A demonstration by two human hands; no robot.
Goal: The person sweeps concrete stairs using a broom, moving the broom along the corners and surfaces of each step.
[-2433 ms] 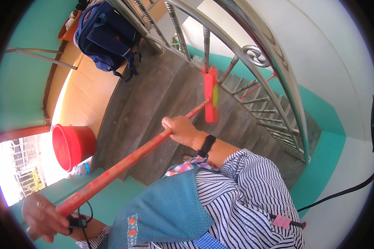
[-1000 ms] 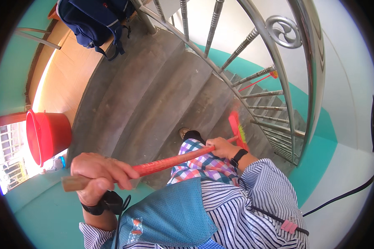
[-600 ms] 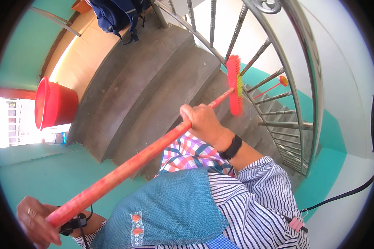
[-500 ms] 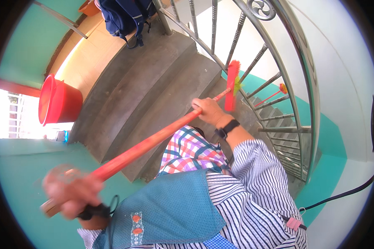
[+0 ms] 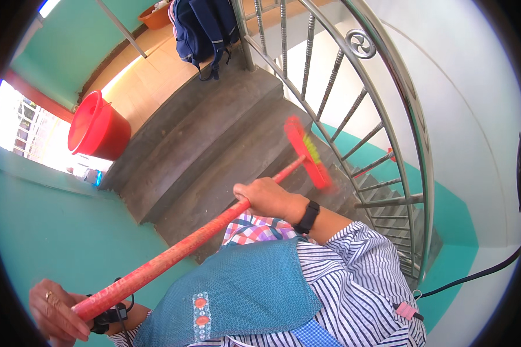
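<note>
A broom with a long red handle [image 5: 173, 258] slants across my body from lower left to upper right. At its upper end the red head [image 5: 309, 153] with yellow-green and red bristles is over the grey stairs [image 5: 214, 159], slightly blurred; whether it touches a step I cannot tell. My right hand [image 5: 269, 198], with a black band at the wrist, is wrapped round the handle near the head. My left hand [image 5: 58, 309] is closed round the handle's other end, beside the green wall.
Metal railings [image 5: 408, 110] curve along the right side, with lower stairs showing between the bars. On the upper left landing stand a red bucket [image 5: 113, 136] and a dark blue backpack [image 5: 205, 32]. An orange basin [image 5: 155, 17] is farther back. The green wall [image 5: 58, 225] borders the left.
The broom head has swung away from the railing, down and left in view. Both hands have moved left and lower with the handle. The view has tilted, so bucket and backpack appear farther right.
</note>
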